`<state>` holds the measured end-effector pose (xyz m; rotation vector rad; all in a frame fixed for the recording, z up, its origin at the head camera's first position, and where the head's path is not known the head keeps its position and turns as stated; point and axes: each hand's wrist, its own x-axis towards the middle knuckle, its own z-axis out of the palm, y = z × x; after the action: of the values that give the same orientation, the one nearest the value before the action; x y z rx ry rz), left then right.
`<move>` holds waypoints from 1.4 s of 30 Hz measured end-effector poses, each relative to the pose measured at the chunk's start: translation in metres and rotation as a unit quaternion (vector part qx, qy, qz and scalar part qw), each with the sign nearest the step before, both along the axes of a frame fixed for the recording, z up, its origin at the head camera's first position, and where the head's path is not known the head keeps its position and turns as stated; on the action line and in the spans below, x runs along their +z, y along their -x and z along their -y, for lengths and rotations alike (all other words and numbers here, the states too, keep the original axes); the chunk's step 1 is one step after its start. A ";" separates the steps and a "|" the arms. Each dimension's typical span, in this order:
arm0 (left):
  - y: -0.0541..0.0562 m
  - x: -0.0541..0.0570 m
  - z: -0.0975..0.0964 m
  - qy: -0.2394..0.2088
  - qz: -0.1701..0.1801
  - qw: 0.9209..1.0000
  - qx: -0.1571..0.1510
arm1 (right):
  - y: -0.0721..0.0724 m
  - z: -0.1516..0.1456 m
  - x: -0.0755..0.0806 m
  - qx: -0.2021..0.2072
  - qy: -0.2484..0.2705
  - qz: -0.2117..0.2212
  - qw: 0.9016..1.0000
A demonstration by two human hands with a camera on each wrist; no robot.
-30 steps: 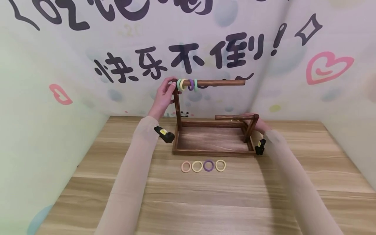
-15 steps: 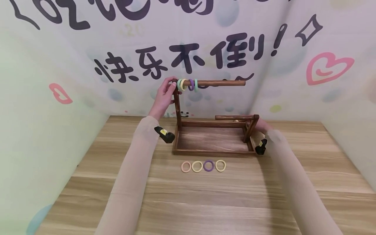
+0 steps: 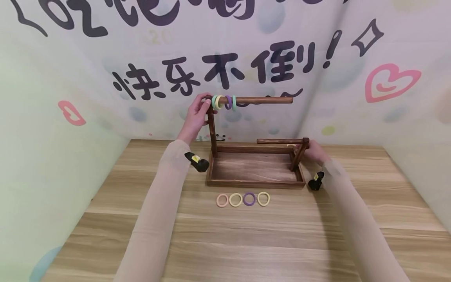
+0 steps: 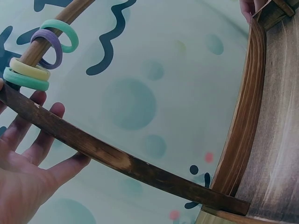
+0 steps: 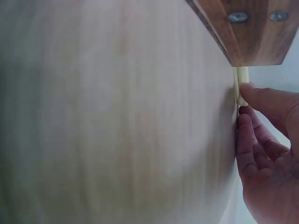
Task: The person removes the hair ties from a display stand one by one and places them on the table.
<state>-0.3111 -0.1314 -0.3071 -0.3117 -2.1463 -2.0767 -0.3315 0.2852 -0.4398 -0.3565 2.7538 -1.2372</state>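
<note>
My left hand grips the top of the tall post of a dark wooden rack, thumb in front and fingers behind. Several mint, pale yellow and purple rings hang on the upper bar beside that hand. Behind the rack's short right post, my right hand pinches a pale yellow ring between thumb and fingers. The ring stands on edge, low by the tabletop, and the rack's base covers part of it in the right wrist view. The lower bar carries no rings.
On the table, in front of the rack, lies a row of rings: a pink ring, a yellow ring, a purple ring and another yellow ring. A printed cloth hangs close behind the rack.
My right hand has moved to the right behind the short post, bringing the pale yellow ring along. My left hand stays on the tall post.
</note>
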 end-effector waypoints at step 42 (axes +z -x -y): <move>0.000 -0.001 0.001 -0.003 0.000 1.000 -0.008 | -0.086 -0.024 0.037 0.015 0.065 -0.123 0.990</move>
<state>-0.3110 -0.1321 -0.3086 -0.3296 -2.1428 -2.0917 -0.2458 0.3090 -0.4027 -0.5990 2.8593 -1.4612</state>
